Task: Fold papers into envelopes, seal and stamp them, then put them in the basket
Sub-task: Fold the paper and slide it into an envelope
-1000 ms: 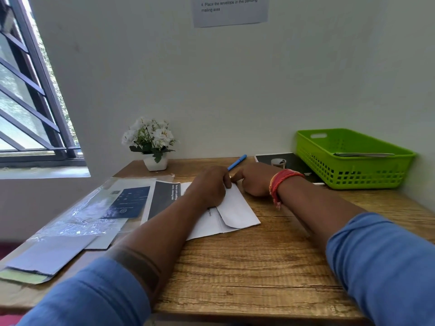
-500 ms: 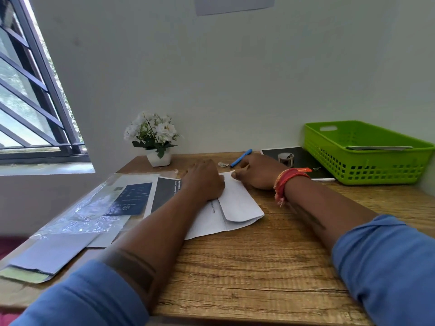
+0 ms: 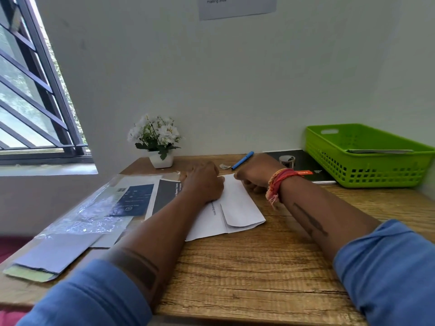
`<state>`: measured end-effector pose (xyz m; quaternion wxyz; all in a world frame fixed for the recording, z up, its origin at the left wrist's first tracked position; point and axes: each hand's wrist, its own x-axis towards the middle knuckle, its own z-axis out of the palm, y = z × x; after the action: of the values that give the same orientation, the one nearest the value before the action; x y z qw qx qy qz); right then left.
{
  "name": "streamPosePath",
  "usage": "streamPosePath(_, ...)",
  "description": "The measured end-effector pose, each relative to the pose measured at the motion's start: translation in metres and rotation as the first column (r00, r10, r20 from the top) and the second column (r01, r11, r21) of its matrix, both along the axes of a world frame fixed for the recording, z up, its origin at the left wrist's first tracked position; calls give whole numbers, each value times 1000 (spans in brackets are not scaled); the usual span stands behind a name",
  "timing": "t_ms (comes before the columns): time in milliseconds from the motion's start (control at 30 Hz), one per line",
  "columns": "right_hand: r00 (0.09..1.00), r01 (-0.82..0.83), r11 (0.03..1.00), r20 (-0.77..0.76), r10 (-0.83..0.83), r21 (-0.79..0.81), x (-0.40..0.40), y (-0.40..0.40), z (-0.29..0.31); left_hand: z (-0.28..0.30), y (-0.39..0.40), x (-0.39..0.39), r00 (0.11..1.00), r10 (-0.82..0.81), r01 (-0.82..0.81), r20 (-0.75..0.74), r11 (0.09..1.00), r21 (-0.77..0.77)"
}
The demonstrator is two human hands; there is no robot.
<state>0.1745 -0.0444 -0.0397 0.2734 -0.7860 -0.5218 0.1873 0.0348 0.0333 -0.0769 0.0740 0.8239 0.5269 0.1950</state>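
Daylight enters from the barred window (image 3: 30,95) at left; scene evenly bright, wall pale and flat, only soft shadows under the forearms on the counter (image 3: 247,274). Glare on the clear plastic wrap (image 3: 89,215) near the window. Wide-angle bending at the edges: window bars lean, blue sleeves (image 3: 388,274) loom large and soft; wall notice (image 3: 236,5) text blurred.
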Motion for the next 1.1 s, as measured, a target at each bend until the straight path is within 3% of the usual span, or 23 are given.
streamPosePath(67,991,21,999,-134,-18,26,-1,-6,2,-1,-1,0,1000,-6,6,-8,1000,6)
streamPosePath(300,996,-13,998,-84,19,68,-12,-4,-1,0,1,0,995,-11,19,-98,997,76)
streamPosePath(400,986,-5,995,-165,22,101,-12,-1,-5,-1,4,-1,997,-8,14,-78,997,78)
streamPosePath(567,993,29,988,-115,-11,150,-8,-3,-6,-4,3,0,999,-16,14,39,998,57)
streamPosePath(700,987,32,983,-162,-3,179,-4,-4,-7,0,2,2,972,-67,57,226,997,48)
streamPosePath(867,999,-30,987,-35,36,158,1,-4,-2,8,-1,-3,902,-116,75,415,991,113)
streamPosePath(967,999,49,979,-19,-46,198,15,-6,1,9,-2,-3,945,-122,62,302,978,201)
streamPosePath(1100,989,150,969,-34,-146,199,30,-10,3,6,-3,2,943,-296,272,149,948,165)
